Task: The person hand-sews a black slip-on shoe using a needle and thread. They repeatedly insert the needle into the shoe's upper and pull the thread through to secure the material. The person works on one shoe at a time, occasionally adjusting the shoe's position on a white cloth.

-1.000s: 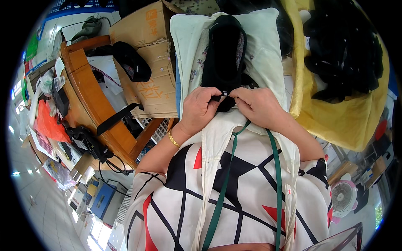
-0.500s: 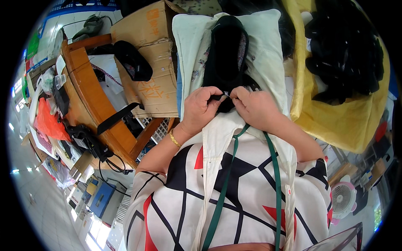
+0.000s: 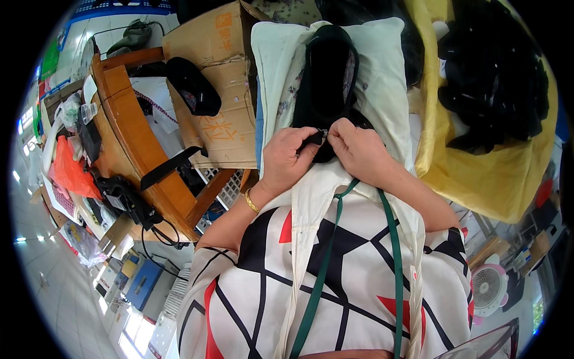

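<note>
A black cloth shoe (image 3: 323, 48) with a patterned lining lies on my lap, its far end pointing away from me. Pinched between the fingers of my left hand (image 3: 290, 154) is a black strap (image 3: 313, 138) at the shoe's near end. A small pale metal piece, perhaps a buckle, shows at the strap's tip. My right hand (image 3: 360, 152) is closed in a pinch right beside that metal piece; whatever its fingertips hold is too small to make out. Beneath the shoe is a pale cloth-covered cushion (image 3: 385, 66).
To the left stand a cardboard box (image 3: 230, 78) with another black shoe (image 3: 192, 87) on it and a wooden stool-like frame (image 3: 134, 128). A yellow sack (image 3: 496, 179) at the right holds a heap of black pieces (image 3: 493, 78). A small fan (image 3: 489, 284) is at lower right.
My right hand's fingertips have lifted slightly and shifted off the metal piece. My left hand keeps its pinch on the strap. The whole view has shifted a little.
</note>
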Motion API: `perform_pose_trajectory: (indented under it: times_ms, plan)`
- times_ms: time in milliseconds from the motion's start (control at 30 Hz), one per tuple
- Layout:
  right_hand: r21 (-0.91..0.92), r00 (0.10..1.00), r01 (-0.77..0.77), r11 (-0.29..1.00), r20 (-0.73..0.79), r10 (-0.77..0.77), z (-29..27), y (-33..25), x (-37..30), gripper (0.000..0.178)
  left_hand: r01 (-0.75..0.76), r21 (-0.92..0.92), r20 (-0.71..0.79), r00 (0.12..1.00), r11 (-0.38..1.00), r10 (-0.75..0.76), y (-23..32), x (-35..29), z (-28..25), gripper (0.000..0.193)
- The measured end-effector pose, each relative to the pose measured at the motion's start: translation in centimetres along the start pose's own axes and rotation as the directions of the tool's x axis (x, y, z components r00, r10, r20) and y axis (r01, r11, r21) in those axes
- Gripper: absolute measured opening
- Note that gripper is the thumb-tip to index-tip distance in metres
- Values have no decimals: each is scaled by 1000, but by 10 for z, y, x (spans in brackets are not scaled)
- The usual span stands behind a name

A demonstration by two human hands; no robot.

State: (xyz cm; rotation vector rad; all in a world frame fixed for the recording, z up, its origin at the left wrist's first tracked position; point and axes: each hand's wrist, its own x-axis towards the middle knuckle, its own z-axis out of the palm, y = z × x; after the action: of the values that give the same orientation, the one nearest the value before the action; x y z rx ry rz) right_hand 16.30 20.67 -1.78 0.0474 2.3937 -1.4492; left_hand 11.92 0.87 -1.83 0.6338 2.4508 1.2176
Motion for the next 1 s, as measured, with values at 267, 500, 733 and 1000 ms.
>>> perform_pose_trajectory:
  times_ms: [267,500,733,1000]
  plan:
    - [280,977,-211,937,98,190,-12,-10,8,18,-101,-103,-24,995,990,100,-9,0,4,32]
    - [270,975,-212,939,131,182,-12,-12,24,21,-140,-68,46,989,988,143,-7,6,1,31]
    - [60,997,71,996,-11,-70,-29,-13,30,14,-189,-11,47,981,982,190,-5,6,-2,33]
    - [-112,969,248,962,35,-246,-14,-9,35,10,-231,-26,67,970,973,232,-9,7,-1,28]
